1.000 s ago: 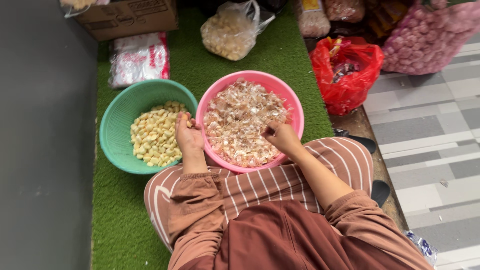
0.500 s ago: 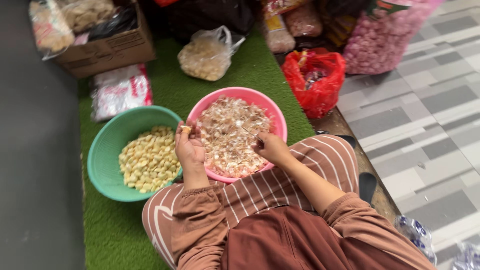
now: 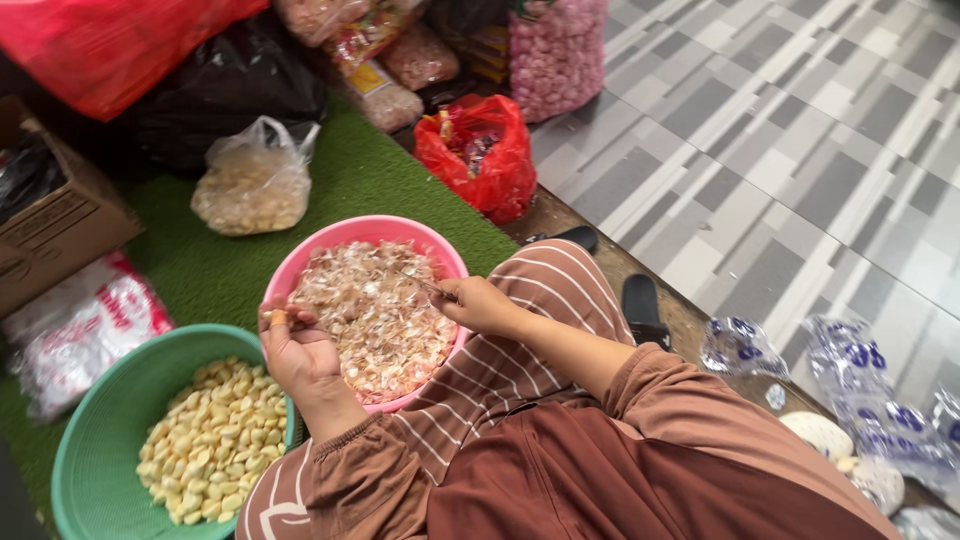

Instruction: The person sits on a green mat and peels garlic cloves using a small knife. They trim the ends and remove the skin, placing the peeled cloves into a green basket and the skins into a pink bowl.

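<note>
Green turf mat is lying beside grey tiled floor. Left hand is pinching a garlic clove between the pink basin and the green basin. Right hand is gripping a small knife over the pink basin's garlic skins. Green basin is holding peeled cloves.

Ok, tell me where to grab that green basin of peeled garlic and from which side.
Take the green basin by its bare rim on the near left side, fingers hooking under the flared lip. The right edge is crowded: the left hand hangs over it and the pink basin sits against it. It looks loaded with cloves, so probably use both hands.
</note>
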